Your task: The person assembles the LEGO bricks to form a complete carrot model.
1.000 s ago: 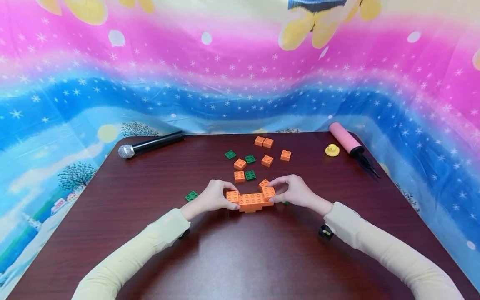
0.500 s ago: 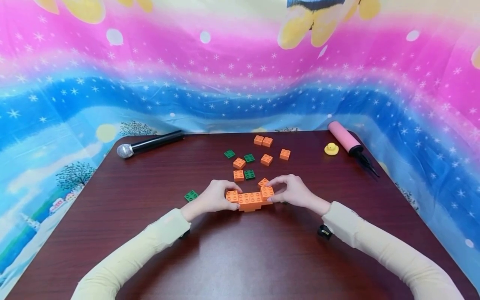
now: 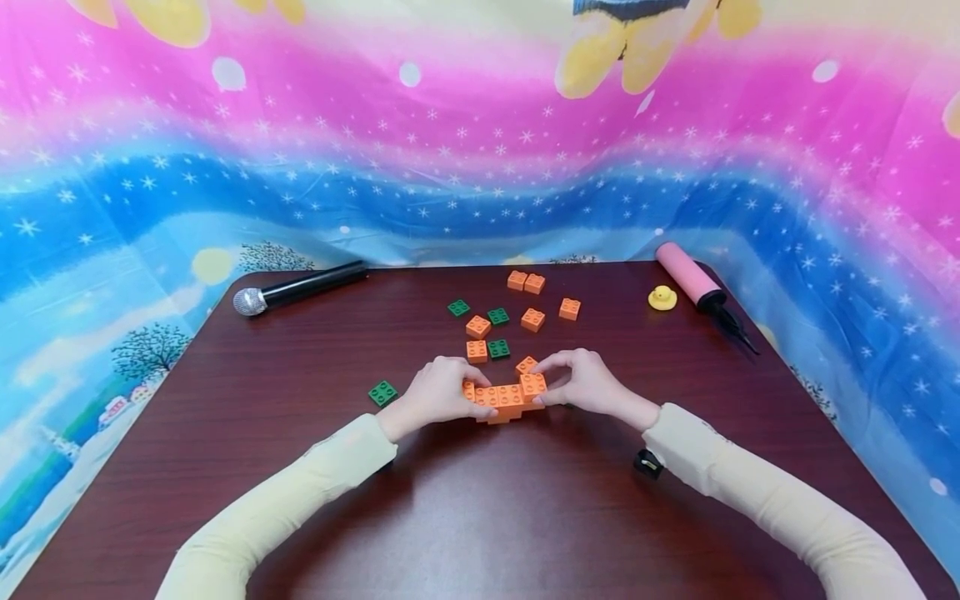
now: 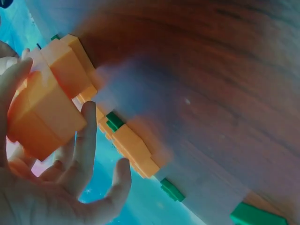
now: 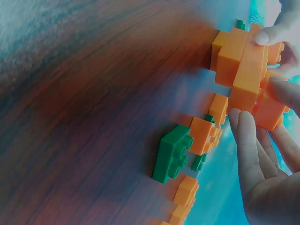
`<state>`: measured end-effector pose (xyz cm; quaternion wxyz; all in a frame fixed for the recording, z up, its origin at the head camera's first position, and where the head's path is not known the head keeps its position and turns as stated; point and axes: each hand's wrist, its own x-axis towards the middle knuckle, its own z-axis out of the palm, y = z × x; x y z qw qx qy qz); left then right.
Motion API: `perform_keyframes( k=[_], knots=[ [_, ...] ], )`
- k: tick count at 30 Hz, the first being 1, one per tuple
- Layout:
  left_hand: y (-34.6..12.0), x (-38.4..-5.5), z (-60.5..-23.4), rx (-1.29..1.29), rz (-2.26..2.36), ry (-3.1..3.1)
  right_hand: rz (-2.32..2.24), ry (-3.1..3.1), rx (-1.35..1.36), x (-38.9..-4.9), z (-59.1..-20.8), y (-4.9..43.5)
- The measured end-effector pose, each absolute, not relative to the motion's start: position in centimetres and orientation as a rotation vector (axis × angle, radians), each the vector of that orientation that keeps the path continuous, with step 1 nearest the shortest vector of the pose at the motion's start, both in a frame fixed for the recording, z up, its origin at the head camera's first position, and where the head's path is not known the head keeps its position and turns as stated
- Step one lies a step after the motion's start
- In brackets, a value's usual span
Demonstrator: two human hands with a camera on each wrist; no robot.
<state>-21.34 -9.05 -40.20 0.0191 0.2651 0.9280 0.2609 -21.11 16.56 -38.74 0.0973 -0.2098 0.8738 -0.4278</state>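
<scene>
Orange toy building bricks are joined into a stepped block [image 3: 498, 400] that widens upward, in front of the person in the head view. My left hand [image 3: 442, 390] grips its left end, thumb in front and fingers behind, partly covering the brick [image 4: 44, 115] there. At the other end, my right hand [image 3: 588, 385] pinches the raised orange brick [image 3: 532, 385] between thumb and fingers. The right wrist view shows fingertips against the long orange underside [image 5: 246, 79]. A loose orange brick [image 3: 527, 365] lies just behind the block. A green brick [image 5: 171, 154] lies near the right hand, mostly hidden from the head camera.
Behind the hands lie several loose orange bricks [image 3: 533, 319] and green bricks [image 3: 498, 348]. One green brick [image 3: 382, 393] is left of the left hand. A microphone [image 3: 300, 289] lies back left; a yellow toy duck [image 3: 662, 298] and pink hand pump [image 3: 690, 275] are back right.
My left hand has slid a little to the right over the block's left end and now covers more of it. The right hand and the block stay nearly in place.
</scene>
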Motion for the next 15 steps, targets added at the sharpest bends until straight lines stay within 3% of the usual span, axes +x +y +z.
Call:
perform_keyframes(
  k=[15],
  knots=[
    [-8.35,-21.58,-40.99,0.817,0.782,2.950,-1.287,2.592,-0.606,-21.02,-39.09,16.66]
  ],
)
